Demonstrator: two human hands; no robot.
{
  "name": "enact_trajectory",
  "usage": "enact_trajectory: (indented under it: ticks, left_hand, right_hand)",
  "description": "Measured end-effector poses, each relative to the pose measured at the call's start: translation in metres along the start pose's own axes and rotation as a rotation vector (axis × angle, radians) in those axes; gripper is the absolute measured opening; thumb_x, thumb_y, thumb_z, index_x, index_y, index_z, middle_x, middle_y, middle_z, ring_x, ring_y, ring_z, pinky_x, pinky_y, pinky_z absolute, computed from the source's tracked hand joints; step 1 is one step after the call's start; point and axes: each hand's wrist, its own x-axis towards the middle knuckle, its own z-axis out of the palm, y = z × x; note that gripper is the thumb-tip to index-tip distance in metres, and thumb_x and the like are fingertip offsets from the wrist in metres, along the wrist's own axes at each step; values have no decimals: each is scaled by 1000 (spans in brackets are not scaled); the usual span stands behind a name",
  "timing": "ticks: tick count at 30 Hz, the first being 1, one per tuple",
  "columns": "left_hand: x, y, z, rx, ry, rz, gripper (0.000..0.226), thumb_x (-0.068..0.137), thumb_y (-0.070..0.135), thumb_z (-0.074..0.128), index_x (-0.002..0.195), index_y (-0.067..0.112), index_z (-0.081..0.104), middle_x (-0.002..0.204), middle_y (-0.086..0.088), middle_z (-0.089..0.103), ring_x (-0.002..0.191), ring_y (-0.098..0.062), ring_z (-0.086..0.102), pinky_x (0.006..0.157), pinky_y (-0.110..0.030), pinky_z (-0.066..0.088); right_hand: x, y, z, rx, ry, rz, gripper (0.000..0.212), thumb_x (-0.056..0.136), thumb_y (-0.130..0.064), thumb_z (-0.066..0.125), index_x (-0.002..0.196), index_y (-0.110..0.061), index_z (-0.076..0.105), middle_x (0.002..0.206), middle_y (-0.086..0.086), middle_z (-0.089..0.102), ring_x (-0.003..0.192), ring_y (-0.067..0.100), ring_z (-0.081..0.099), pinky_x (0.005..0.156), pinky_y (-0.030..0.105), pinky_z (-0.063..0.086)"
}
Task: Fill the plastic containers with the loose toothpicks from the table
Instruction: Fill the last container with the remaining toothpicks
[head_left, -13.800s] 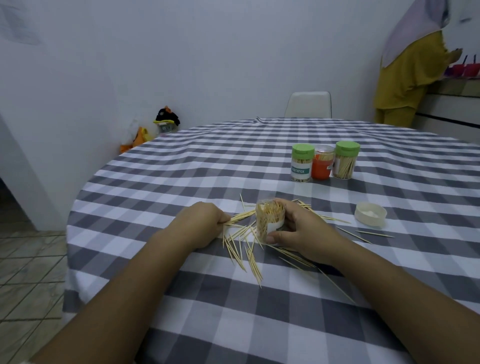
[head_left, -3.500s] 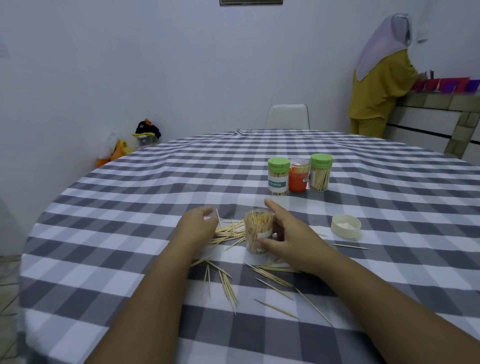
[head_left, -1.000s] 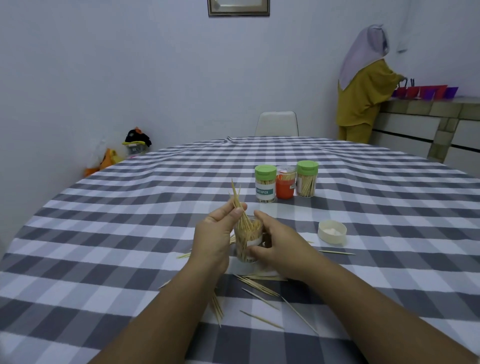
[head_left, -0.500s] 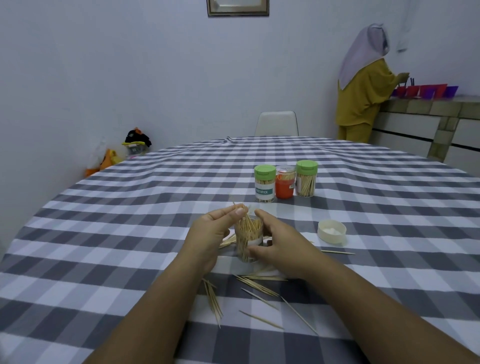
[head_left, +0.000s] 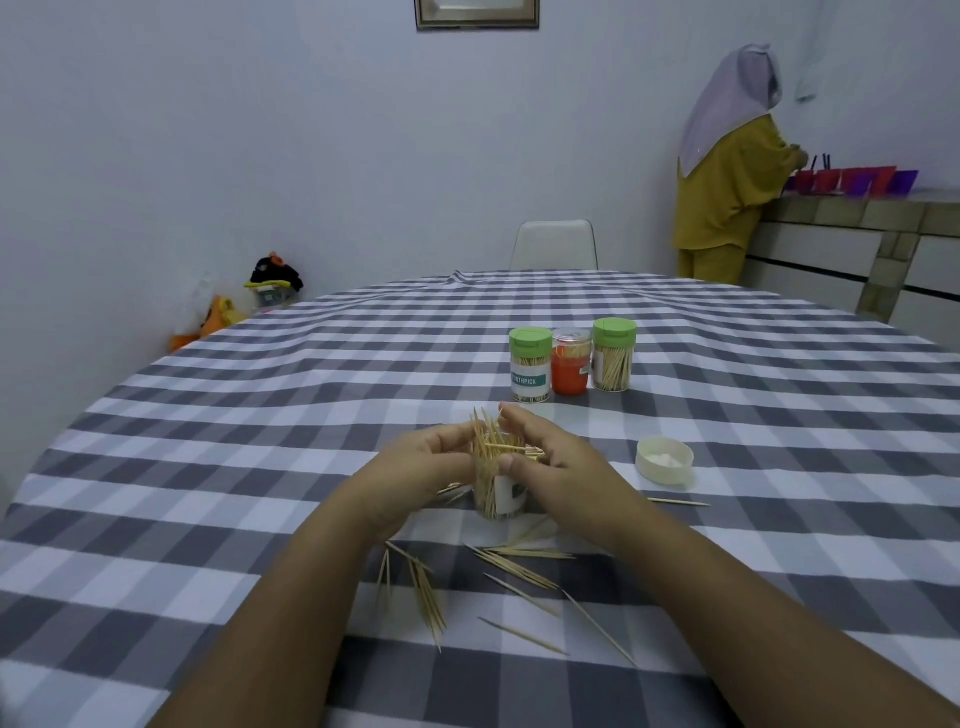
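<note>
A clear plastic jar (head_left: 496, 488) bristling with thin wooden picks stands on the checked-cloth bench (head_left: 260, 467). The right hand (head_left: 561, 467) grips it; the left hand (head_left: 415, 467) pinches the picks at its mouth. Loose toothpicks (head_left: 514, 566) lie before the jar, a round white lid (head_left: 665, 460) to its right, three filled jars (head_left: 571, 361) behind.

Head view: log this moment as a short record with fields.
open container: clear container upright, toothpicks sticking out above its rim
right hand: right hand grips it
left hand: left hand at the toothpicks on top
lid: white lid lies on the tablecloth
loose toothpicks: loose toothpicks nearer the person
behind: three closed containers
</note>
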Motion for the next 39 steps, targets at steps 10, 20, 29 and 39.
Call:
enact_trajectory:
  ticks: [10, 20, 29, 39]
  left_hand:
    - [7, -9, 3, 25, -5, 32, 42, 79, 0, 71, 114, 21, 61, 105, -4, 72, 99, -15, 69, 85, -29, 56]
    - [8, -9, 3, 79, -49, 28, 49, 77, 6, 75, 120, 23, 60, 111, 1, 71, 105, -11, 66, 92, -28, 53]
    - [9, -10, 4, 94, -46, 36, 48, 76, 9, 76, 119, 24, 60, 108, 4, 72, 103, -9, 66, 91, -28, 53]
    - [7, -11, 5, 116, -77, 109, 35, 81, 9, 72, 112, 24, 64, 104, 5, 73, 100, -9, 68, 84, -23, 54]
  right_hand:
    - [7, 2, -12, -148, 227, 86, 17, 89, -42, 61, 87, -25, 59, 86, -7, 62, 79, 8, 56, 63, 23, 47]
    - [10, -1, -15, -118, 336, 151, 32, 79, -42, 71, 68, -16, 57, 62, 0, 61, 58, 16, 55, 67, 39, 52]
    - [8, 1, -11, -162, 389, 34, 8, 92, -23, 61, 99, -24, 58, 86, -10, 57, 79, 5, 54, 63, 14, 42]
    - [3, 4, 5, -75, 92, -121, 57, 96, -40, 49, 147, -38, 25, 151, -9, 34, 137, 10, 32, 110, 34, 34]
